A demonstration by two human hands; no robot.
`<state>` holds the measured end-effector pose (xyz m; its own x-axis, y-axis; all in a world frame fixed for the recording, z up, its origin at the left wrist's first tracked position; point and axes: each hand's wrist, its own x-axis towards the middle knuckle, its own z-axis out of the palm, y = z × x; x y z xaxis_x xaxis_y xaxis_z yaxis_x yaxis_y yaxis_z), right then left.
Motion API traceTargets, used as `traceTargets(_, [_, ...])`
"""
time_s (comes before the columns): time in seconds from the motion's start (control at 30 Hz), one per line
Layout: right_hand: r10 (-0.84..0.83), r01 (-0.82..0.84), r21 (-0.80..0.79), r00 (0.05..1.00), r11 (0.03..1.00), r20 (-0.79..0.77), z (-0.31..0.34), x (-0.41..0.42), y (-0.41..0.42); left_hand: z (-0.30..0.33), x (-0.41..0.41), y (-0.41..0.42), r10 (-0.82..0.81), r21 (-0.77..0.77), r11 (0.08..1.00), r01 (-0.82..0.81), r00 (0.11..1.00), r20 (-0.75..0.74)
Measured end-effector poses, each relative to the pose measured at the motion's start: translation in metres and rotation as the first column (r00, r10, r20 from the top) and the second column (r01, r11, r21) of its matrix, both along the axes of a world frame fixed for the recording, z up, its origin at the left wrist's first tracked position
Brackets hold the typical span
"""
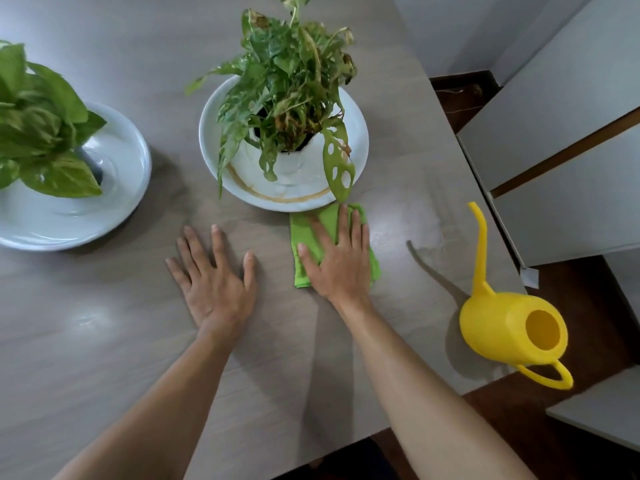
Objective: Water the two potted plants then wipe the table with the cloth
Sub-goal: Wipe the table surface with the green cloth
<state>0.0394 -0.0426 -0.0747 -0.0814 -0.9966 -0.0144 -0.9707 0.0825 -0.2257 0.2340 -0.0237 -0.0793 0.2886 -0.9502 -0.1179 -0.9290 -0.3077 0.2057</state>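
Note:
A folded green cloth [303,230] lies on the grey table [104,341], just in front of the middle plant's saucer. My right hand [337,258] presses flat on the cloth with straight fingers. My left hand [214,282] rests flat on the bare table to the left of it. One potted plant [287,98] stands in a white saucer [356,133] at the centre back. A second potted plant [38,126] with broad leaves sits in a white saucer [121,188] at the left. The yellow watering can [509,327] stands near the table's right front corner.
The table's right edge runs close behind the watering can, with dark floor [588,306] below. White cabinets [571,150] stand at the right. A damp-looking sheen shows on the table between the cloth and the can.

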Motion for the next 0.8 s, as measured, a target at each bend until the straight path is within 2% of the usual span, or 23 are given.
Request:
traceTargets(0.2, [-0.076, 0.079, 0.051, 0.995, 0.996, -0.063, -0.002, -0.066, -0.040, -0.004, 0.001, 0.001, 0.011, -0.021, 1.000, -0.011, 1.000, 0.006])
traceTargets(0.3, [-0.178, 0.186, 0.095, 0.980, 0.978, -0.089, -0.001, -0.106, -0.056, -0.005, 0.002, 0.001, 0.012, -0.016, 1.000, -0.012, 1.000, 0.018])
traceTargets(0.43, [-0.403, 0.409, 0.111, 0.912, 0.906, -0.070, 0.003, -0.146, -0.052, -0.001, 0.001, 0.000, 0.010, 0.007, 1.000, -0.010, 1.000, 0.020])
traceTargets(0.6, [-0.611, 0.612, 0.137, 0.790, 0.779, -0.056, 0.010, -0.145, -0.025, 0.003, 0.000, 0.001, -0.004, 0.002, 1.000, 0.004, 1.000, 0.005])
traceTargets(0.7, [-0.613, 0.614, 0.134, 0.788, 0.778, -0.050, 0.012, -0.130, -0.008, 0.004, -0.001, 0.002, 0.001, 0.000, 1.000, -0.001, 1.000, 0.005])
traceTargets(0.8, [-0.547, 0.557, 0.133, 0.830, 0.820, -0.108, 0.008, -0.103, 0.012, 0.005, 0.000, 0.000, 0.000, -0.001, 1.000, 0.000, 1.000, 0.006])
